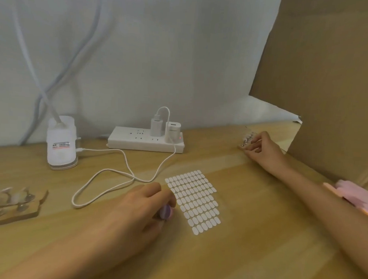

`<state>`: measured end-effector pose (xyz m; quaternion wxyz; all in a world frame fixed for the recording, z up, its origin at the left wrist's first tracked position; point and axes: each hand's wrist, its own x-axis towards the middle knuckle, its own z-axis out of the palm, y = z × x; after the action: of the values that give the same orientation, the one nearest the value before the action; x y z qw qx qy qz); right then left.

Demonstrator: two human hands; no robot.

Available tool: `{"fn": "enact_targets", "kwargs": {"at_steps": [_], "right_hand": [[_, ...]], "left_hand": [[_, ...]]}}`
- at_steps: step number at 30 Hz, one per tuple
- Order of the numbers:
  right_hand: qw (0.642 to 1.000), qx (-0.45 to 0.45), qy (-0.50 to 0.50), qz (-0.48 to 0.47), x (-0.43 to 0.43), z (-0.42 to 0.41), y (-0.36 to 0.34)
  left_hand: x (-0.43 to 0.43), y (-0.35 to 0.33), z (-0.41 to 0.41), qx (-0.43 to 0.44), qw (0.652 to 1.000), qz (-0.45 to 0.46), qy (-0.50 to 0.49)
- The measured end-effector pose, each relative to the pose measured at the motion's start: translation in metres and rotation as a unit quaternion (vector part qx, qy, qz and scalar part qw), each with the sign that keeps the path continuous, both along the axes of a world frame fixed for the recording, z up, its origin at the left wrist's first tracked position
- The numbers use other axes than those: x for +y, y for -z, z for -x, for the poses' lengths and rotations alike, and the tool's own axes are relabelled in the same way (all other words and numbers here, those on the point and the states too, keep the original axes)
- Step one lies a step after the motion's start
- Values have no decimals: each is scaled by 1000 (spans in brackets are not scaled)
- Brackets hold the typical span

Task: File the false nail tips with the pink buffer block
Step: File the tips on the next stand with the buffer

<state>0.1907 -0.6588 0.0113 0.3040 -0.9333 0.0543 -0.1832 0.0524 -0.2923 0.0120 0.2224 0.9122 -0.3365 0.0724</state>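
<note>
Far right on the bench, the right hand grips the false nail tips; the pink buffer block lies at the right edge. The left hand holds a lilac piece. The white device bears an unreadable label.

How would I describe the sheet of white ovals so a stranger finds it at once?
Start at the white power strip at the back of the wooden table. Nearer the camera, beside the left hand, lies the sheet, the only thing bearing rows of small white ovals.
</note>
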Motion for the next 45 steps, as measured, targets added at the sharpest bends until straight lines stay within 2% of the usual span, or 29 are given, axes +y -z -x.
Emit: {"fn": "enact_targets", "kwargs": {"at_steps": [3, 7, 11, 12, 14, 16, 17, 19, 22, 25, 28, 31, 34, 36, 38, 41, 45], "right_hand": [[999, 7, -49, 21, -4, -4, 2], [990, 1, -122, 66, -2, -10, 2], [972, 5, -193, 135, 6, -20, 5], [971, 3, -175, 164, 4, -25, 6], [974, 29, -61, 215, -3, -35, 6], [971, 85, 60, 215, -7, -41, 2], [970, 101, 74, 209, -5, -43, 0], [972, 105, 36, 207, 11, -40, -3], [975, 61, -71, 201, 45, -21, -11], [974, 40, -212, 77, 82, 14, -27], [933, 73, -349, 55, 118, 58, -39], [887, 91, -439, 108, 154, 88, -41], [864, 80, -468, 168, 176, 97, -35], [854, 87, -457, 234, 182, 96, -31], [851, 98, -443, 265, 184, 94, -31], [867, 104, -442, 205, 182, 90, -29], [897, 60, -418, 133, 178, 89, -30]], "left_hand": [[-6, 3, -7, -9, 1000, 29, -6], [-7, 11, -11, -39, 998, -3, -41], [-5, 11, -11, -61, 998, 2, -32], [-5, 11, -12, -72, 997, 1, -30], [-5, 12, -13, -73, 997, -2, -32], [-5, 16, -12, -80, 996, -5, -28], [-5, 16, -12, -63, 998, -5, -27], [-4, 14, -12, -37, 999, 21, -30], [6, 6, -9, -13, 995, 92, -25], [43, -10, -7, -60, 989, 126, -56], [111, -19, 5, -117, 969, 162, -148], [176, -11, 32, -154, 941, 94, -286], [211, 4, 53, -62, 917, 4, -393], [221, 13, 58, -3, 919, 59, -391], [226, 16, 55, 13, 918, 142, -370], [230, 19, 45, 5, 916, 178, -360], [234, 12, 45, 47, 907, 237, -346]]}}
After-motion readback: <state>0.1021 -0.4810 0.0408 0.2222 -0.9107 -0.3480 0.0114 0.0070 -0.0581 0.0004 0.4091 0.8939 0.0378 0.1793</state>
